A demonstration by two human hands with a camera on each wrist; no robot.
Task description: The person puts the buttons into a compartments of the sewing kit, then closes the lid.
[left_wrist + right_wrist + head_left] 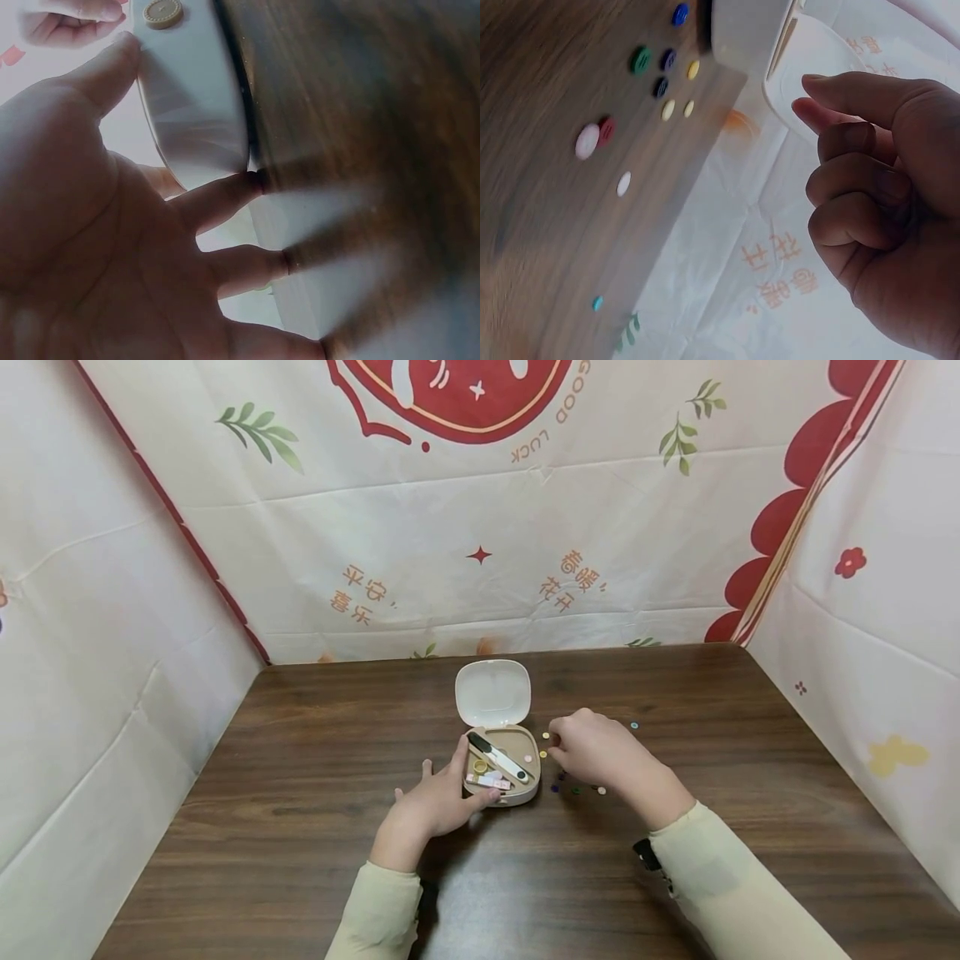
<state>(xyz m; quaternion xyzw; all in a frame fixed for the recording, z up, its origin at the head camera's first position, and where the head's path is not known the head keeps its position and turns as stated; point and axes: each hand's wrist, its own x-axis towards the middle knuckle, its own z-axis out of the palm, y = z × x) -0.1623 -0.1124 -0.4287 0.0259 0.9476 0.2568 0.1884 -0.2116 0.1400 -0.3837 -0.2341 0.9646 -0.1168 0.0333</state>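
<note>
Brown wood-grain table [285, 868]: open-lidded sewing case [492, 695] on it, coloured buttons [640, 60] scattered near.

Case [199, 105] cropped atop both wrist views, head-view sleeves [742, 877] cut off below

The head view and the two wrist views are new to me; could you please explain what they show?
There is no machine here: you see a person's bare left hand and right hand. The wide picture is taken from the person's head, looking forward and down; the other two are taken from the wrists, each facing its own hand. On the brown table stands an open box, its lid tipped back, with a black-and-white tool inside. Coloured buttons lie beside it. The left hand rests against the box. The right hand, fingers curled, is near the buttons; I cannot tell whether anything is in its grip.
</note>
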